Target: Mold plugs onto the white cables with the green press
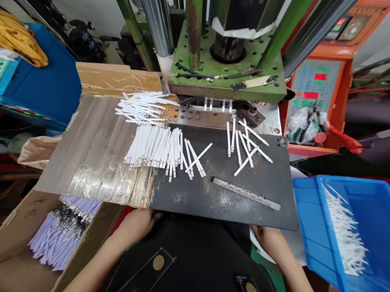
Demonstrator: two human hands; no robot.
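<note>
Looking down over a person's dark apron (196, 270), the view centres on a black steel plate (223, 202) in front of a green press (227, 64). The left hand (137, 224) and the right hand (267, 239) are well apart at the plate's near edge. The edge hides their fingers, so it is impossible to tell whether they grip it. Neither hand shows anything held.

On the plate, a tight row of white plastic strips (153, 147) lies side by side, with a few crossing at its right end. Looser white strips (245, 143) lie scattered further right, and a notched metal bar (246, 193) lies near the plate's front edge. Another heap of white strips (142, 108) sits on a worn, tape-covered board (100, 153) that adjoins the plate on the left, just beside a steel die plate with round holes (199, 115) under the press.

To the right, a tilted blue plastic crate (358, 244) holds many more white strips (345, 233). At lower left, an open cardboard box (12, 246) holds bundled pale lilac strips (60, 238). An orange control panel (312, 85) stands behind the plate, on the right.
</note>
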